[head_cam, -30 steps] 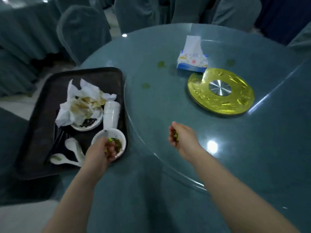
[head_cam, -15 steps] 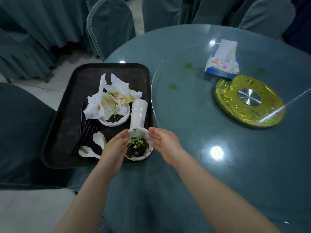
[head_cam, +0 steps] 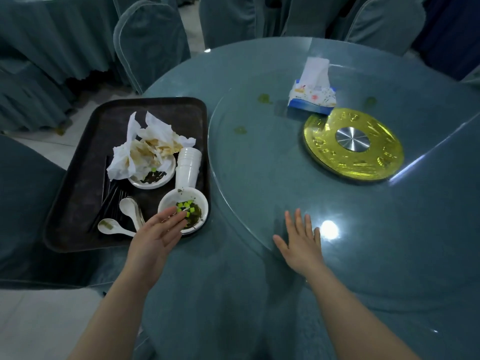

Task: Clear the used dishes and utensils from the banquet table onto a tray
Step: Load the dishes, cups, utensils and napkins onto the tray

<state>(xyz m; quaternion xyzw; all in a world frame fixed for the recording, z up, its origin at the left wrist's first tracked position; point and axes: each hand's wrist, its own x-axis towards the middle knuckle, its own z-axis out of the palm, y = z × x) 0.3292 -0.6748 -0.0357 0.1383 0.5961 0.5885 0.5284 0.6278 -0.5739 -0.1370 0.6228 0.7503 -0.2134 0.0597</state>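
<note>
A dark tray (head_cam: 85, 178) lies at the round table's left edge. On it stand a white bowl (head_cam: 166, 202) with green food bits, a plate (head_cam: 153, 181) under crumpled used napkins (head_cam: 145, 149), a stack of white cups (head_cam: 188, 168), white spoons (head_cam: 124, 216) and dark chopsticks (head_cam: 107, 196). My left hand (head_cam: 155, 235) hovers with straight fingers over the bowl's near rim. My right hand (head_cam: 301, 242) lies flat and spread at the near edge of the glass turntable (head_cam: 259, 165), holding nothing.
A tissue box (head_cam: 311, 97) and a gold turntable hub (head_cam: 353, 144) sit at the far right on the glass. Small green smears (head_cam: 240, 129) mark the glass. Covered chairs (head_cam: 150, 40) ring the table, and one (head_cam: 23, 203) stands under the tray's left side.
Both hands let green food bits drop into the bowl. My right hand then moved right onto the glass and spread flat. My left hand opened over the bowl.
</note>
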